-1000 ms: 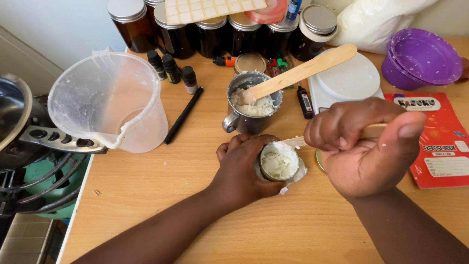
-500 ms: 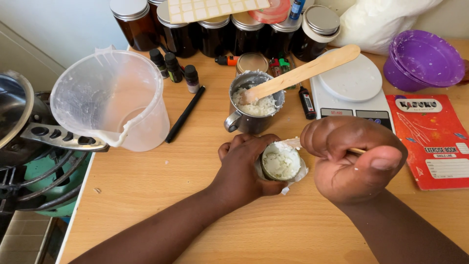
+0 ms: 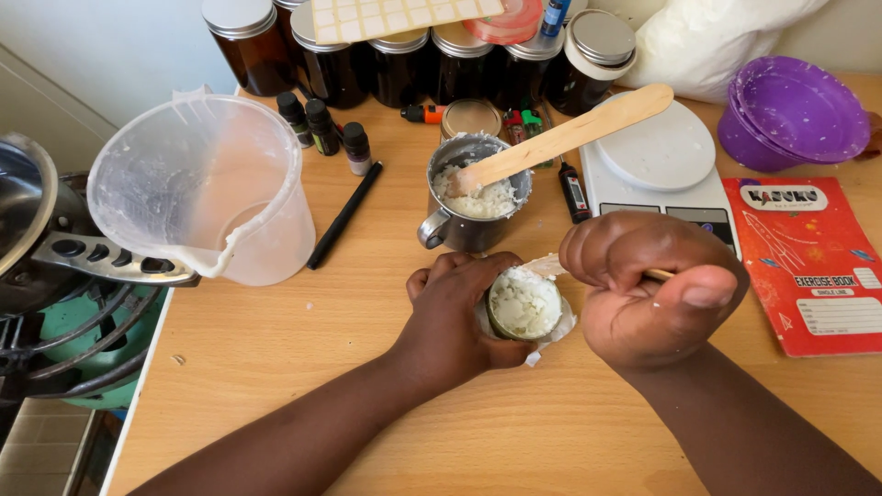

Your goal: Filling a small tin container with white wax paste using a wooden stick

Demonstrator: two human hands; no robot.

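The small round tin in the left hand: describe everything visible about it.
The small round tin is shallow, with a thin metal rim, filled to the top with lumpy off-white waxy paste. It faces up, resting on crumpled white paper on the wooden table. The left hand cups its left side; the right hand, fisted around a thin wooden stick, sits against its right edge.

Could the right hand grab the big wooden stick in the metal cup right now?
Probably not straight away. The right hand is closed around a thin stick, so it isn't free. The wooden stick in the metal cup lies close ahead, with nothing between them.
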